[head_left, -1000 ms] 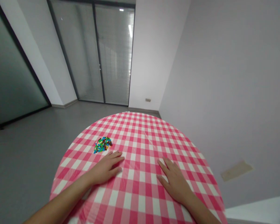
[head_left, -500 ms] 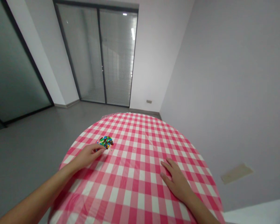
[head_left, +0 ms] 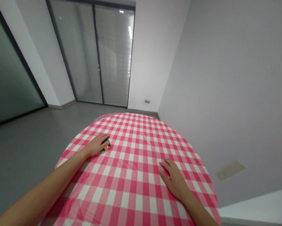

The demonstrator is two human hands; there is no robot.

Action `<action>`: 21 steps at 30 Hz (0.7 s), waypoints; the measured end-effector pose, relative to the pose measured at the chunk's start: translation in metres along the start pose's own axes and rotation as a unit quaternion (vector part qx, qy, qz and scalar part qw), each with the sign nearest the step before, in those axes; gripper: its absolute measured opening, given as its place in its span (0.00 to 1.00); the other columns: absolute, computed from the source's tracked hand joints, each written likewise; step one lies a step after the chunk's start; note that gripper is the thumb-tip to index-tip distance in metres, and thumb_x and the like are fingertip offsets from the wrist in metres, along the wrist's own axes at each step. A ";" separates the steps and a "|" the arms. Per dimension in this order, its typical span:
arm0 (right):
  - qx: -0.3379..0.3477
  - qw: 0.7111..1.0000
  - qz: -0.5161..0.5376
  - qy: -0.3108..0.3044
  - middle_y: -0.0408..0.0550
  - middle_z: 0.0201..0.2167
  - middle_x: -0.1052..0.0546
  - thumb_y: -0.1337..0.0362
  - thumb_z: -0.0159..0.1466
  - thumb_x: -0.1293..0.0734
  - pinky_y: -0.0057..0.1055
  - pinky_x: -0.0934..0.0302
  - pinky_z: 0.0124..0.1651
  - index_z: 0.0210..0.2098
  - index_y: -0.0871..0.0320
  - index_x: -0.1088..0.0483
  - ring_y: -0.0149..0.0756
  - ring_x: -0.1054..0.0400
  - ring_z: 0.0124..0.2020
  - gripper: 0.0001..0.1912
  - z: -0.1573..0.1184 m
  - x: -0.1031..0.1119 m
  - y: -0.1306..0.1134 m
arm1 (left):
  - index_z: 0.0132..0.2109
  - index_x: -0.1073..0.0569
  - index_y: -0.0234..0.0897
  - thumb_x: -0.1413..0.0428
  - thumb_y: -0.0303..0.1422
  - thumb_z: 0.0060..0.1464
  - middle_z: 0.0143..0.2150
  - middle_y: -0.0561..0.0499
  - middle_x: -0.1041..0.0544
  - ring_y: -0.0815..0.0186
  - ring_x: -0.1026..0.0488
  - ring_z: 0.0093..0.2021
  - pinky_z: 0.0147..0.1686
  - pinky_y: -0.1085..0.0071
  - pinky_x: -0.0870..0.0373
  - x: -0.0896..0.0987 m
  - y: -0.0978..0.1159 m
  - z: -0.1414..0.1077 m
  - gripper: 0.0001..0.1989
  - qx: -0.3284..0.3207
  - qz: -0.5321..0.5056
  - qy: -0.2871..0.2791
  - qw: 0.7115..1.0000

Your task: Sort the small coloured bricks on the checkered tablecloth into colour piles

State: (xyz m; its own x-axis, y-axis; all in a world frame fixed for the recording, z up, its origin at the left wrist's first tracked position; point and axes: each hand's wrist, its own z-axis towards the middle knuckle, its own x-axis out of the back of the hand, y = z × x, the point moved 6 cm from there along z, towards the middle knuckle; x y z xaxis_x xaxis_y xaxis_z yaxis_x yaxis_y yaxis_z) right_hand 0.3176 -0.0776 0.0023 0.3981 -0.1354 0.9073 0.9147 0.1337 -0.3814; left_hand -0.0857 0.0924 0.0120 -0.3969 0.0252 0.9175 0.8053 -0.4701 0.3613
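Cupping small plastic bricks (head_left: 106, 144) under the left hand (head_left: 96, 145), fingers curled close so none scatter; right hand (head_left: 175, 182) lies flat on the gingham surface (head_left: 129, 185), the two well apart.

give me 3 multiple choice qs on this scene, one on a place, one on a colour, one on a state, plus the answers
1. Where does the right hand rest?
A. on the checked tablecloth
B. on the floor
C. against the wall

2. What colours are the tablecloth's checks?
A. blue and white
B. green and yellow
C. pink-red and white

3. How is the left hand placed?
A. lifted far off the cloth
B. curled over the small coloured bricks
C. flat beside the right hand

Answers:
1. A, its palm and fingers lie on the cloth
2. C, the squares show those colours
3. B, its fingers cover part of the little pile
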 end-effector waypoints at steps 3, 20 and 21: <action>-0.017 0.999 0.026 0.005 0.60 0.64 0.34 0.49 0.70 0.45 0.51 0.46 0.67 0.58 0.59 0.29 0.52 0.43 0.66 0.28 0.000 0.002 0.004 | 0.63 0.30 0.33 0.61 0.54 0.65 0.67 0.39 0.34 0.50 0.41 0.68 0.67 0.54 0.47 -0.003 0.007 0.003 0.35 -0.012 -0.020 -0.014 1.000; -0.024 0.996 0.079 0.019 0.59 0.62 0.31 0.47 0.69 0.44 0.55 0.46 0.67 0.57 0.59 0.28 0.53 0.41 0.65 0.29 -0.001 0.003 0.010 | 0.51 0.20 0.39 0.62 0.56 0.65 0.60 0.45 0.25 0.54 0.31 0.62 0.65 0.58 0.41 -0.016 0.051 -0.006 0.34 -0.020 -0.224 -0.040 0.974; -0.017 0.996 0.082 0.025 0.60 0.61 0.30 0.47 0.68 0.44 0.55 0.46 0.67 0.57 0.59 0.28 0.53 0.40 0.65 0.29 -0.001 0.003 0.011 | 0.51 0.20 0.39 0.62 0.56 0.65 0.59 0.45 0.24 0.53 0.30 0.61 0.65 0.58 0.40 -0.016 0.053 -0.007 0.35 -0.021 -0.241 -0.044 0.969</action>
State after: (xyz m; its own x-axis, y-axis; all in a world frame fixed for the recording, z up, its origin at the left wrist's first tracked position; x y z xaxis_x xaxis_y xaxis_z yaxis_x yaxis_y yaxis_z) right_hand 0.3289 -0.0771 0.0002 0.5439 -0.1637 0.8230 0.8390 0.1238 -0.5298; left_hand -0.0398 0.0610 0.0149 -0.6816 0.3248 0.6557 0.5165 -0.4213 0.7455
